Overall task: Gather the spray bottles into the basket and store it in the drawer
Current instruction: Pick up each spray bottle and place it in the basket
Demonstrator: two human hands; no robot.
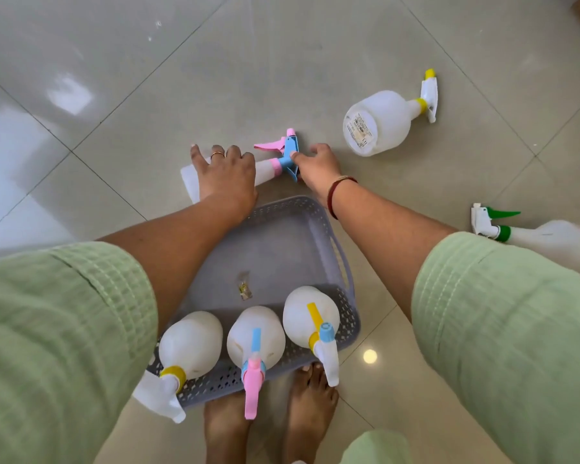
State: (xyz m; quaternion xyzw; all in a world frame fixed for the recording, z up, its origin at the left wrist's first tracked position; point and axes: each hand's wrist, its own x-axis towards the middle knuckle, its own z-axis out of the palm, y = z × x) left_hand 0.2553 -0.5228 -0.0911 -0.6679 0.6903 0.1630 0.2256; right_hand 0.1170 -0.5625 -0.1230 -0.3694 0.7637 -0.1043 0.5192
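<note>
A grey perforated basket (pixel 292 236) sits on the tiled floor in front of my feet. Three white spray bottles lie in its near end: one with a yellow collar (pixel 190 343), one with a pink and blue head (pixel 256 339), one with a yellow and blue head (pixel 310 316). Beyond the basket lies a white bottle with a pink and blue sprayer (pixel 265 170). My left hand (pixel 225 175) lies over its body. My right hand (pixel 317 165) grips its blue sprayer head.
A round white bottle with a yellow nozzle (pixel 377 122) lies on the floor to the far right. Another white bottle with a green trigger (pixel 549 242) lies at the right edge. My bare feet (pixel 268 420) stand just behind the basket. No drawer is in view.
</note>
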